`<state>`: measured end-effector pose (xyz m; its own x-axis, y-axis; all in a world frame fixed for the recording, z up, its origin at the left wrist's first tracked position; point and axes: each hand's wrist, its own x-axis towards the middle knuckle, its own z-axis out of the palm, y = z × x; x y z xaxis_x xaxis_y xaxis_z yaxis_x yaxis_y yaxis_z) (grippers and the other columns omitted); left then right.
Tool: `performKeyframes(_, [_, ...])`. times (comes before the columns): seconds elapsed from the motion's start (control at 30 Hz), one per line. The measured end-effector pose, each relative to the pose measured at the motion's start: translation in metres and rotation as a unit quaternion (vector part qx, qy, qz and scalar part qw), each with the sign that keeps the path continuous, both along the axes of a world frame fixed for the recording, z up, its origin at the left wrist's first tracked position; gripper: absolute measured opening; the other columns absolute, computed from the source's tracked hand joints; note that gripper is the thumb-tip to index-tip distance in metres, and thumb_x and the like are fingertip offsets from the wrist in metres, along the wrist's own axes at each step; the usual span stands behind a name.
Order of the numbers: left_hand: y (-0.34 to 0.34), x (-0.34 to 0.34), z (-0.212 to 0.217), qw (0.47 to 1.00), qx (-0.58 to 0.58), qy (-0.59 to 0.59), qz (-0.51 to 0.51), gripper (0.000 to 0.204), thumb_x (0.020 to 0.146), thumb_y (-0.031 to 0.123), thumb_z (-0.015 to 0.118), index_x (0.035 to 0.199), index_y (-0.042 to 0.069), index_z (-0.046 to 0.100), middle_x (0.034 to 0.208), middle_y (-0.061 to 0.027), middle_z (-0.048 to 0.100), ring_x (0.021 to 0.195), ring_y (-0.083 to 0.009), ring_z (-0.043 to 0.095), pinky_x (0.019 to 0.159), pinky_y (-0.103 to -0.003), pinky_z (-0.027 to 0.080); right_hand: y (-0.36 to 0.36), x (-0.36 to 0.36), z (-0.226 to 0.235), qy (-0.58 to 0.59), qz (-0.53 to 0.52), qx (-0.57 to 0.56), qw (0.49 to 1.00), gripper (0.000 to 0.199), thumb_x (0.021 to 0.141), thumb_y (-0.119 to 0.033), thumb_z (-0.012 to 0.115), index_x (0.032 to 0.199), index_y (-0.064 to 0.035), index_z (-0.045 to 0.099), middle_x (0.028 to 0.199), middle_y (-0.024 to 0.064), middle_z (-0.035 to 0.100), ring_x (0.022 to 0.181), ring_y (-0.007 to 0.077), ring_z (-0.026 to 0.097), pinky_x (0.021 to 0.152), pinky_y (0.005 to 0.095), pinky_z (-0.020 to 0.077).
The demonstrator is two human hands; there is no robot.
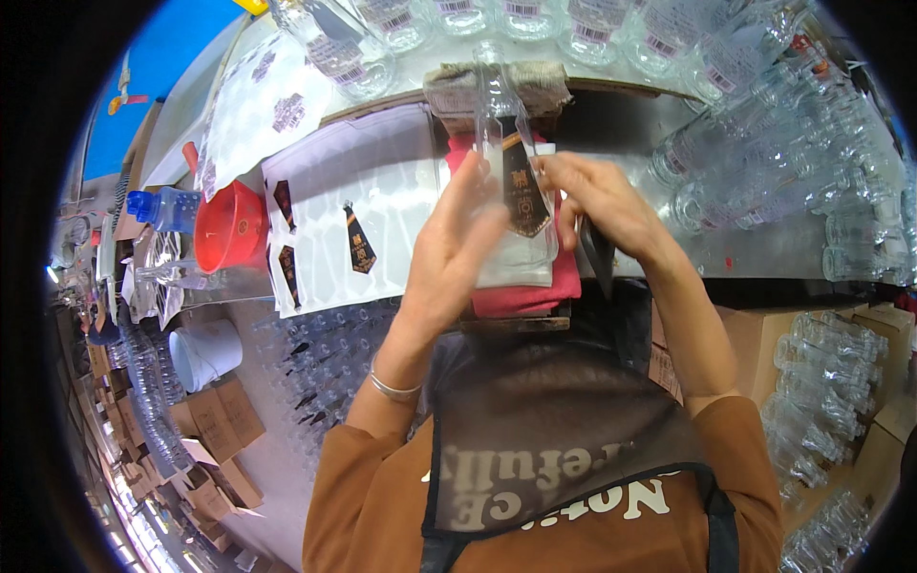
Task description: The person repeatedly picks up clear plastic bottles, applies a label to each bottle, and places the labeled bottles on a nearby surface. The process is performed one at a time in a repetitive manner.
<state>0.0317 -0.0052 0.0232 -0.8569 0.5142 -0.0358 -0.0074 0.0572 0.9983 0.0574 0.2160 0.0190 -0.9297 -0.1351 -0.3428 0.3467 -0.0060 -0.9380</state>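
Observation:
A clear glass bottle (492,91) lies in front of me, its neck pointing away over a folded cloth and its body on a red cloth (521,302). On its face sits a black tie-shaped label (522,186) with gold print. My left hand (449,250) is at the bottle's left side, slightly blurred, thumb and fingers apart. At the label's right edge are the thumb and index fingertip of my right hand (607,202). Its other fingers curl around a dark, flat, blade-like piece (597,256) that hangs below the palm.
To the left lies a white backing sheet (382,186) with several tie labels. Beyond it are a red bowl (232,226) and a blue-capped bottle (172,208). Glass bottles line the back shelf and crowd the right side. A white bucket (205,351) and cartons (218,417) stand lower left.

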Motion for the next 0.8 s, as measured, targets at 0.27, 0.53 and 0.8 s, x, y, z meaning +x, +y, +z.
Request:
performKeyframes(0.27, [0.006, 0.004, -0.006, 0.996, 0.073, -0.036, -0.019, 0.079, 0.097, 0.009, 0.066, 0.158, -0.006, 0.019, 0.163, -0.0229, 0.026, 0.15, -0.0313, 0.03, 0.122, -0.042, 0.026, -0.014, 0.03, -0.007, 0.107, -0.053, 0.051, 0.992, 0.055, 0.103, -0.03, 0.061, 0.142, 0.0077, 0.049, 0.116, 0.0188, 0.067, 0.06, 0.0105, 0.062, 0.062, 0.0262, 0.052])
performKeyframes(0.53, [0.007, 0.006, -0.01, 0.997, 0.073, -0.025, -0.01, 0.076, 0.098, 0.009, 0.065, 0.158, -0.004, 0.022, 0.163, -0.0205, 0.027, 0.15, -0.0291, 0.03, 0.122, -0.041, 0.026, -0.019, 0.032, -0.008, 0.106, -0.077, 0.071, 0.989, 0.058, 0.094, -0.033, 0.069, 0.135, 0.0062, 0.055, 0.116, 0.02, 0.072, 0.102, 0.0234, 0.07, 0.085, 0.0338, 0.055])
performKeyframes(0.8, [0.006, 0.003, -0.015, 0.996, 0.078, -0.037, 0.014, 0.066, 0.102, 0.016, 0.061, 0.157, -0.002, 0.03, 0.16, -0.0188, 0.036, 0.149, -0.0289, 0.034, 0.12, -0.04, 0.03, -0.023, 0.031, -0.017, 0.146, -0.1, 0.079, 0.981, 0.056, 0.093, -0.031, 0.071, 0.133, 0.0055, 0.057, 0.112, 0.0191, 0.073, 0.1, 0.0225, 0.07, 0.084, 0.033, 0.0546])
